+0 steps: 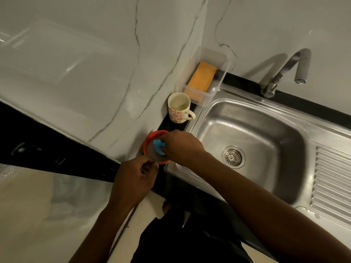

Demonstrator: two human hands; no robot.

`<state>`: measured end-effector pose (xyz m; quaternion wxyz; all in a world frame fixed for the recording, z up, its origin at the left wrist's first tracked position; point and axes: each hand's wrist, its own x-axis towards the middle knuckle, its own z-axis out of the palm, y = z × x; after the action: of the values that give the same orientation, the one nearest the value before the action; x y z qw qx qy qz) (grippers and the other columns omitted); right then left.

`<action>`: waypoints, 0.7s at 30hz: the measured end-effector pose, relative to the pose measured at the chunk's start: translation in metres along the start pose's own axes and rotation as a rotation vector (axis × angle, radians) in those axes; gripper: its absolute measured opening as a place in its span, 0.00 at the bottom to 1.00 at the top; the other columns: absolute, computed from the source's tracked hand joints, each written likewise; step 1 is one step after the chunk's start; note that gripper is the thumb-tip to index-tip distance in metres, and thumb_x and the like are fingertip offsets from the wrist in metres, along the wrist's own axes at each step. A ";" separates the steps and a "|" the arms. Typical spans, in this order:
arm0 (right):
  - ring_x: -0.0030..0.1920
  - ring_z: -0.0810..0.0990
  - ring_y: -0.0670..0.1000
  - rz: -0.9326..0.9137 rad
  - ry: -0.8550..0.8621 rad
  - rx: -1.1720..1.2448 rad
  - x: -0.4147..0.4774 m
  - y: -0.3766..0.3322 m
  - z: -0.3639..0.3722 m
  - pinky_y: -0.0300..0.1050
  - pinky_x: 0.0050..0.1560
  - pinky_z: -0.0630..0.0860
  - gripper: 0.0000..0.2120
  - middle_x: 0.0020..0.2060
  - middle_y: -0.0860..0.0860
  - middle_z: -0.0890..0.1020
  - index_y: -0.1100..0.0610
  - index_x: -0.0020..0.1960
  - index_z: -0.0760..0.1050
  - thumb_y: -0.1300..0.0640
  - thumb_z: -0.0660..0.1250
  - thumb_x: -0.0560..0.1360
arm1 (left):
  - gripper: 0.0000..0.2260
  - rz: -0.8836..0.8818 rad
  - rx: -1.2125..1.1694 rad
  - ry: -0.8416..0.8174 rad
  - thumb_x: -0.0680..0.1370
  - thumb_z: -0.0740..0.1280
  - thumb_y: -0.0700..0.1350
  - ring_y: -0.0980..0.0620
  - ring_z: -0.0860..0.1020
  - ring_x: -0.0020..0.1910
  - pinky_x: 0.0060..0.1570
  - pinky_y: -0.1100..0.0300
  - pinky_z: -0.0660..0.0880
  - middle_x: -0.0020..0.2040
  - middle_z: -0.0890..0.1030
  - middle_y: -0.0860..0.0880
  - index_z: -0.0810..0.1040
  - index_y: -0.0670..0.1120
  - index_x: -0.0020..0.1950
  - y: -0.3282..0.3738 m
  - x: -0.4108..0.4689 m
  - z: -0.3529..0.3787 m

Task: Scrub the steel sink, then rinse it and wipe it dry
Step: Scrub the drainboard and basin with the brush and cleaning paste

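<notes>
Left hand [135,174] grips red tub [150,136] steady; right hand [180,147] pinches blue scrubber [158,147], likely loading cleaner; sink [237,94] at 3 o'clock.

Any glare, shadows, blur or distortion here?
Head view: dim yellowish light; glare streaks on the glossy marble wall; curved steel tap casts a shadow there; steel sink edges bow from wide-angle distortion; right hand on the blue scrubber and left hand on the red round container look soft.
</notes>
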<state>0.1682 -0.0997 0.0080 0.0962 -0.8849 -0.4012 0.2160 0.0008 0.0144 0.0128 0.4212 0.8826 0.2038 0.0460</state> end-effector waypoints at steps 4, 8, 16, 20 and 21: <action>0.51 0.83 0.52 0.028 0.000 0.049 0.007 0.004 0.010 0.46 0.53 0.81 0.18 0.56 0.52 0.83 0.54 0.67 0.79 0.48 0.69 0.80 | 0.03 0.001 -0.004 0.003 0.81 0.73 0.46 0.59 0.85 0.41 0.45 0.58 0.84 0.39 0.85 0.58 0.84 0.50 0.48 -0.004 0.000 0.001; 0.48 0.82 0.48 -0.001 0.064 0.268 -0.001 0.013 0.003 0.42 0.48 0.78 0.18 0.53 0.50 0.84 0.55 0.66 0.80 0.49 0.71 0.79 | 0.03 0.000 -0.011 -0.020 0.81 0.72 0.48 0.59 0.85 0.42 0.47 0.55 0.85 0.41 0.86 0.58 0.84 0.51 0.50 -0.003 0.004 0.004; 0.29 0.75 0.44 0.101 0.018 0.865 -0.055 0.073 -0.053 0.38 0.28 0.71 0.10 0.35 0.50 0.83 0.56 0.54 0.83 0.50 0.74 0.78 | 0.02 0.039 0.001 -0.095 0.80 0.73 0.46 0.57 0.84 0.44 0.50 0.52 0.85 0.44 0.85 0.57 0.84 0.51 0.51 0.016 0.011 0.029; 0.30 0.73 0.49 0.178 -0.032 0.913 -0.089 0.131 -0.051 0.40 0.27 0.69 0.10 0.36 0.54 0.82 0.55 0.56 0.83 0.52 0.75 0.77 | 0.02 0.073 -0.007 -0.175 0.80 0.73 0.48 0.59 0.84 0.44 0.48 0.57 0.84 0.42 0.85 0.59 0.85 0.52 0.51 0.034 0.014 0.052; 0.29 0.73 0.48 0.213 -0.025 0.925 -0.095 0.147 -0.045 0.40 0.26 0.68 0.10 0.35 0.54 0.82 0.55 0.56 0.83 0.53 0.76 0.77 | 0.01 0.083 -0.010 -0.192 0.80 0.73 0.47 0.60 0.84 0.44 0.47 0.58 0.84 0.41 0.85 0.59 0.85 0.52 0.50 0.038 0.015 0.059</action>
<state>0.2314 -0.2681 0.0264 0.4526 -0.7826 -0.1713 0.3915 0.0418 -0.0436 0.0030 0.4410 0.8885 0.1254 -0.0201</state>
